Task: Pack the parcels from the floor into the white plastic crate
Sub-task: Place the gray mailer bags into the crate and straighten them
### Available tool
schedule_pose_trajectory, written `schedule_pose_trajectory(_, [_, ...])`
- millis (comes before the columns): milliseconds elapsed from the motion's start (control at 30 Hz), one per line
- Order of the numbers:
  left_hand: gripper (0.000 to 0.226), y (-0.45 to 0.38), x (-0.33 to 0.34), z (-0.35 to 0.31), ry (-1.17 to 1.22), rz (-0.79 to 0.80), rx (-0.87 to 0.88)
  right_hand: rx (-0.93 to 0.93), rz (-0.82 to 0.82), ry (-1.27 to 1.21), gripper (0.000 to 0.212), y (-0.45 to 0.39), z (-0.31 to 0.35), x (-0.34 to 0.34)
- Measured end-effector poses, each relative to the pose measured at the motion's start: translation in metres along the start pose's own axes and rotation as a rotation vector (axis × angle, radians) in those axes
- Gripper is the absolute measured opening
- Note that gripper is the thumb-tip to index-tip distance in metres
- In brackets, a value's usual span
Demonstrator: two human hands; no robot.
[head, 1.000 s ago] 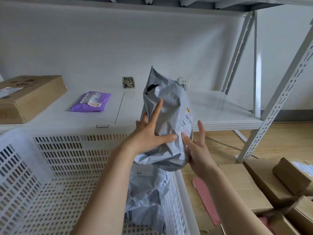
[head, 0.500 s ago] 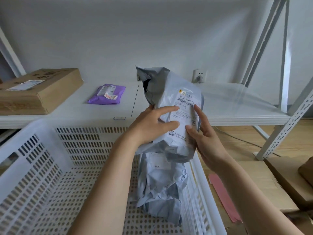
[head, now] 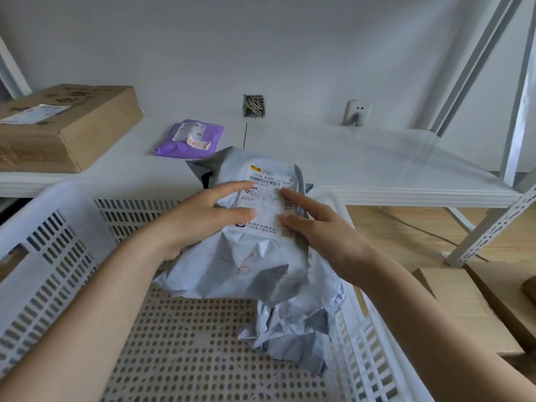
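Lowered since a second ago, the grey parcel (head: 249, 242) now sits down inside the crate (head: 52, 236) instead of being held up in front of the shelf (head: 377, 169), and its label has turned to face me. I see it propped against the crate's right wall, lying on top of a second crumpled parcel (head: 293, 329) already on the perforated floor. My left hand (head: 200, 219) rests on its left side, fingers nearly straight, fingertips on the label. My right hand (head: 322, 230) lies against its right edge, fingers extended too, neither hand wrapped around it. Behind the crate, the shelf holds a cardboard box (head: 63, 126) at the left and a purple mailer (head: 190, 139) near the middle. Cartons (head: 464, 303) lie on the floor at right.
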State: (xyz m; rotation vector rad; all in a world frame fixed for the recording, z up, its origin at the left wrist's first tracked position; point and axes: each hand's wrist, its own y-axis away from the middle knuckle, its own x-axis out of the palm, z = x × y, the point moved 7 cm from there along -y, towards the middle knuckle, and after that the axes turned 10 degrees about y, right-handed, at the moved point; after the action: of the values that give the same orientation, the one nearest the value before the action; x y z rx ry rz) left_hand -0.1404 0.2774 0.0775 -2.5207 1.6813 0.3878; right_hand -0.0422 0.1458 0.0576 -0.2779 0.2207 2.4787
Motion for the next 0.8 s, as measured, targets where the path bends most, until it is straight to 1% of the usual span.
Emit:
schedule_pose_trajectory(133, [0.038,0.007,-0.038,0.028,-0.019,-0.001,-0.078,0.054,0.083,0.060,0.047,-0.017,-0.010,0.042])
schedule_pose_trajectory(267, [0.041,0.013,-0.046,0.084,-0.006,0.030,-0.196,0.150,0.171,0.167,0.050,-0.029,-0.042,0.074])
schedule_pose_trajectory(333, [0.045,0.011,-0.044,0.112,0.005,0.021,-0.222,0.163,0.198,0.373,0.053,-0.038,-0.053,0.081])
schedule_pose_trajectory(433, [0.055,-0.001,-0.043,0.146,0.003,-0.008,-0.246,0.084,0.277,0.912,0.056,-0.058,-0.065,0.089])
schedule_pose_trajectory(500, [0.057,-0.012,-0.043,0.163,-0.018,-0.018,-0.258,0.017,0.330,1.190,0.051,-0.069,-0.073,0.093])
schedule_pose_trajectory(567, [0.056,-0.023,-0.045,0.179,-0.024,-0.011,-0.276,-0.011,0.397,1.349,0.049,-0.077,-0.082,0.096])
schedule_pose_trajectory(633, [0.058,-0.034,-0.039,0.193,-0.009,0.030,-0.299,-0.013,0.466,1.479,0.053,-0.083,-0.094,0.099])
schedule_pose_trajectory(800, [0.066,-0.053,-0.011,0.236,-0.106,0.100,-0.343,-0.045,0.562,1.969,0.055,-0.096,-0.122,0.111])
